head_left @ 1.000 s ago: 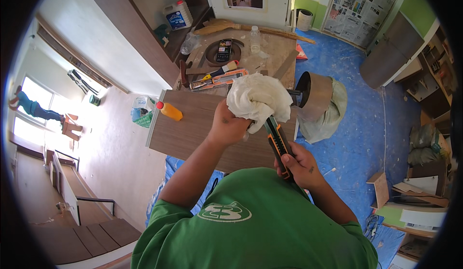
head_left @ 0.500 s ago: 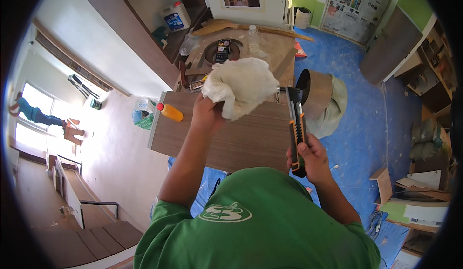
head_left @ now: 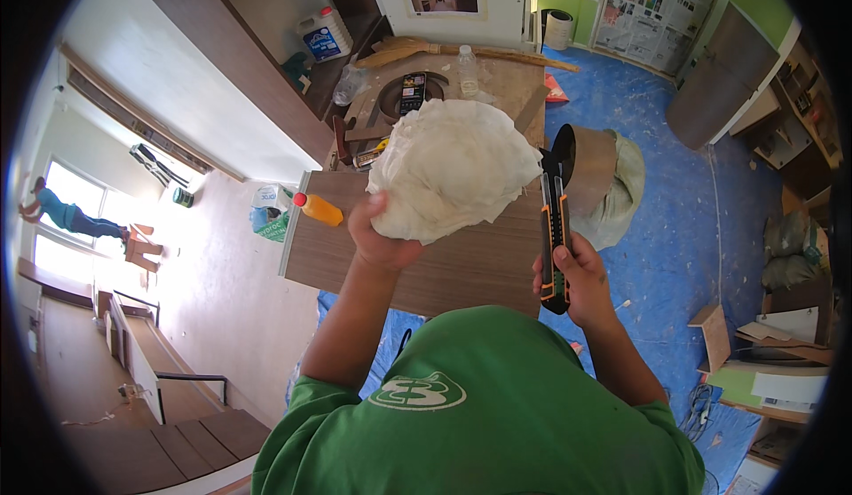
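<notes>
A bunched white cloth (head_left: 457, 167) is raised above the wood-grain panel (head_left: 399, 269), gripped along its lower left edge by my left hand (head_left: 380, 238). My left thumb lies on the near face of the cloth; the other fingers are mostly behind it. To the right, my right hand (head_left: 577, 278) is wrapped round a black and orange utility knife (head_left: 554, 255), held upright. Its top end is close to the right edge of the cloth; whether they touch I cannot tell.
An orange bottle with a red cap (head_left: 319, 210) stands at the panel's left end. Beyond the cloth are a phone (head_left: 413, 93), a clear bottle (head_left: 467, 71) and a hammer (head_left: 343, 138). A brown roll (head_left: 590, 171) stands at right on blue floor sheeting (head_left: 666, 229). Another person (head_left: 71, 213) is far left.
The white cloth has spread wider and turned its broad face toward me, and my left hand has shifted slightly down. My right hand has moved a little right with the knife.
</notes>
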Tool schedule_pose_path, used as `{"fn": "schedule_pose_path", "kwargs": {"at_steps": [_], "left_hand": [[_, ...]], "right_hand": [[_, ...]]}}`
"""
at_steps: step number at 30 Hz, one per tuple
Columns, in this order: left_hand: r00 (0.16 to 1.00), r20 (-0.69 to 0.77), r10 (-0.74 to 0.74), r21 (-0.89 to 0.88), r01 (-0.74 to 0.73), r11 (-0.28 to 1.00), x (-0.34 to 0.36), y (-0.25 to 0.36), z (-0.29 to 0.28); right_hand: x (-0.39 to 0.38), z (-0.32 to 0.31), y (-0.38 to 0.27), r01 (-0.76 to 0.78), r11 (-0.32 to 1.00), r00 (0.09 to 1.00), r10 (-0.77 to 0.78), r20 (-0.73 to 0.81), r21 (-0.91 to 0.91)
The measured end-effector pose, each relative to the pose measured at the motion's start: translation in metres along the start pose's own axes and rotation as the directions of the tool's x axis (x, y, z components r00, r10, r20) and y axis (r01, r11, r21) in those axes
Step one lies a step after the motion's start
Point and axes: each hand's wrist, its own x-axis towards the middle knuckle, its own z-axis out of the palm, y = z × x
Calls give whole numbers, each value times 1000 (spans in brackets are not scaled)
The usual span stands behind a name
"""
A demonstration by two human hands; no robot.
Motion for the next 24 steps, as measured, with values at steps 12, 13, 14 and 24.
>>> {"fn": "schedule_pose_path", "kwargs": {"at_steps": [12, 13, 14, 24], "left_hand": [[467, 869, 163, 416, -513, -750, 8, 58, 33], [446, 882, 155, 390, -505, -770, 6, 64, 32], [424, 894, 146, 364, -497, -788, 5, 69, 32], [412, 892, 186, 399, -525, -751, 0, 63, 23]], "right_hand": [[3, 1, 2, -45, 998, 998, 43, -44, -42], [3, 1, 2, -38, 998, 998, 36, -48, -41], [3, 0, 1, -32, 999, 998, 30, -51, -41], [1, 10, -6, 39, 996, 999, -36, 36, -86]]}}
